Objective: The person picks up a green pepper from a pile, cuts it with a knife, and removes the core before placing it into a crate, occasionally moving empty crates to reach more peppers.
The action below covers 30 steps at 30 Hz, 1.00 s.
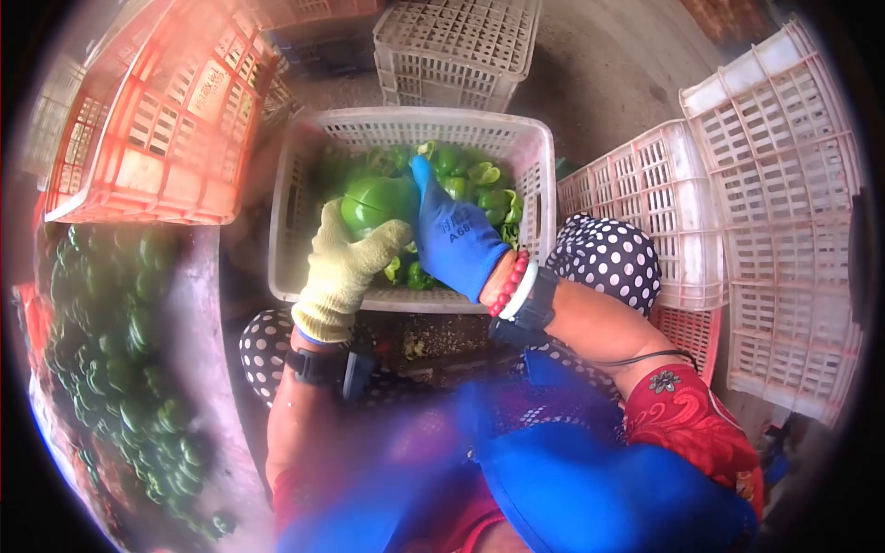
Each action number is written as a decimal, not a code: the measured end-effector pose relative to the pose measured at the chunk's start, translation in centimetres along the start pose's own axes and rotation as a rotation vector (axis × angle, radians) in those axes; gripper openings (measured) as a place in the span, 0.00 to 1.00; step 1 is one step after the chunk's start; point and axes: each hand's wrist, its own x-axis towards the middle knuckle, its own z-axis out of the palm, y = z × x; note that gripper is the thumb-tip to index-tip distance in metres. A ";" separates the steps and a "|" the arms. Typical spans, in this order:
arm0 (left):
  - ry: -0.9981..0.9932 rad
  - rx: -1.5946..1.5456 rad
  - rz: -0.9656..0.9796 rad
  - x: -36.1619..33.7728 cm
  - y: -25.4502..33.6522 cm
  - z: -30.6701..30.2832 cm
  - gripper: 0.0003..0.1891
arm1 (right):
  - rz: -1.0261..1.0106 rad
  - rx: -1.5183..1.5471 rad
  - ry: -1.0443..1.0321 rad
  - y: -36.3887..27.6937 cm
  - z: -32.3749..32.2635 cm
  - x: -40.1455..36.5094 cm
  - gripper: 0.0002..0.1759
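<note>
A large green pepper point(371, 205) is held above a white plastic crate point(415, 116). My left hand point(347, 263), in a pale yellow knitted glove, grips it from the left and below. On its right side is my right hand point(456, 230), in a blue glove, with the fingers closed around it and the thumb pointing up. Whether the right hand also holds a small tool cannot be made out. Inside the crate, below the hands, lie several green peppers and cut pieces point(486, 173).
Many green peppers point(124, 369) lie in a heap at the left. An orange crate point(171, 120) stands at the upper left, a grey-white crate point(456, 46) beyond the middle one. More white crates point(770, 203) stand at the right, by a red crate point(687, 336).
</note>
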 end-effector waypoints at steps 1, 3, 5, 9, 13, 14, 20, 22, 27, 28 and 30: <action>0.011 -0.015 -0.017 -0.1 0.4 0.1 0.35 | -0.075 0.006 0.094 0.2 0.4 -0.1 0.46; -0.053 -0.182 0.019 -0.1 0.3 -0.4 0.36 | -0.235 0.009 0.294 1.1 1.4 0.3 0.48; -0.137 -0.354 0.099 0.1 0.8 -0.9 0.36 | -0.357 0.055 0.398 2.5 2.9 0.9 0.45; -0.275 -0.461 0.184 0.3 2.1 -3.2 0.36 | -0.440 0.087 0.379 3.5 2.1 1.2 0.33; -0.283 -0.429 0.167 0.4 1.7 -4.1 0.35 | -0.458 0.079 0.328 3.9 0.7 0.4 0.18; -0.283 -0.418 0.181 0.7 1.4 -4.5 0.35 | -0.454 0.051 0.306 4.3 0.5 0.4 0.16; -0.223 -0.506 0.161 0.2 1.4 -5.0 0.34 | -0.356 0.429 0.047 2.9 -2.3 1.1 0.39; -0.189 -0.417 0.041 -1.6 2.2 -2.5 0.38 | -0.507 0.731 -0.022 1.8 -2.5 1.9 0.46; -0.195 -0.120 0.167 -0.2 -0.3 -1.7 0.33 | -0.541 0.837 -0.205 1.0 -3.7 2.0 0.55; -0.190 -0.076 0.204 -0.4 0.3 -1.8 0.31 | -0.517 0.851 -0.201 0.9 -3.6 1.9 0.54; -0.253 -0.156 0.151 -0.6 1.0 -2.1 0.33 | -0.418 1.011 -0.229 1.1 -3.2 1.6 0.52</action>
